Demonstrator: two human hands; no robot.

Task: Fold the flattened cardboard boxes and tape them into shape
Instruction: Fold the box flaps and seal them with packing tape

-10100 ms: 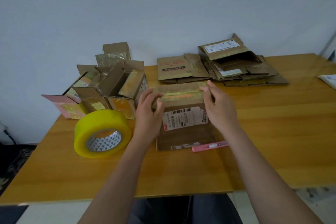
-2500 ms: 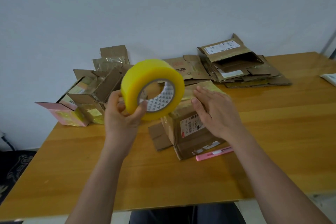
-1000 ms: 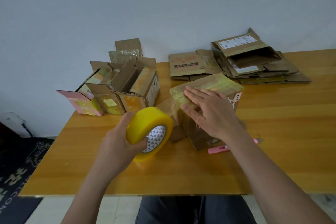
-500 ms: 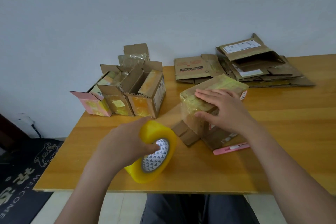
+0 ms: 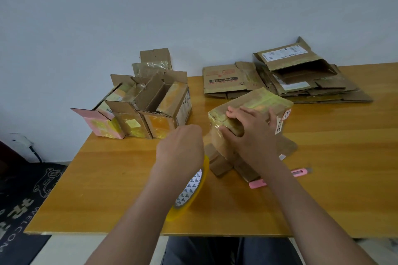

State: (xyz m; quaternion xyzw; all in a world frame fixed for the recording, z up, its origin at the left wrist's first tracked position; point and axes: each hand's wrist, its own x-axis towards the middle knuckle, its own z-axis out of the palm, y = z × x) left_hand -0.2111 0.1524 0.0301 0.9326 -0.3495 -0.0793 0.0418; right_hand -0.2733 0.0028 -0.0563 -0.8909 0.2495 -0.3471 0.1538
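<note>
Pressing the brown cardboard box (image 5: 252, 114) against the bench (image 5: 333, 157), the flattened right hand (image 5: 247, 133) steadies it while the left hand (image 5: 181, 148) grips the yellow tape roll (image 5: 191, 191) at centre frame.

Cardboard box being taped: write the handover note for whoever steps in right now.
Left hand: grips the yellow tape roll, held low over the table near its front edge.
Right hand: fingers flat on the box, thumb on its near face, pressing tape down.
Done: several folded boxes stand at back left.
Left: cut the tape; the pink utility knife lies beside the right forearm. Then fold the flattened boxes stacked at back right.
</note>
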